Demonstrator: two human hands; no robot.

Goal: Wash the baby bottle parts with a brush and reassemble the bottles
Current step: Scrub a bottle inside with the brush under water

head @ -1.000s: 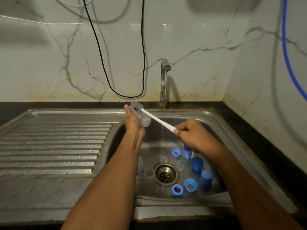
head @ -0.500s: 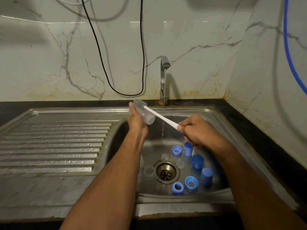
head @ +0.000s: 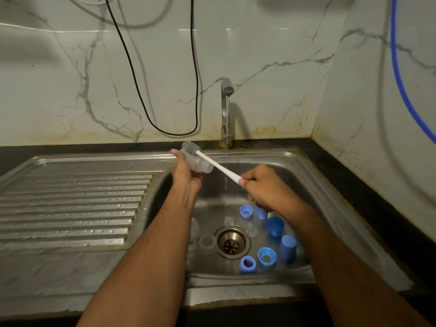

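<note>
My left hand [head: 186, 172] grips a clear baby bottle [head: 200, 164] over the sink's left rim, tilted with its mouth to the right. My right hand [head: 264, 187] grips the white handle of a bottle brush [head: 213, 162]; its grey bristle head [head: 190, 147] lies against the bottle's outside near the base. In the sink basin [head: 306, 185] lie several blue parts: rings [head: 246, 211] [head: 248, 264] [head: 267, 256] and caps [head: 275, 226] [head: 287, 247]. Clear parts [head: 207, 241] sit left of the drain [head: 232, 243], another bottle [head: 194, 232] partly hidden by my left arm.
The tap [head: 227, 109] at the back runs a thin stream of water into the basin. A ribbed steel drainboard [head: 70, 208] lies to the left. A black cable [head: 165, 90] loops down the marble wall, and a blue hose [head: 401, 79] hangs at the right.
Both hands with bottle and brush sit slightly higher and farther back in view than a second ago. The brush head stays against the bottle's base. The parts in the basin have not moved.
</note>
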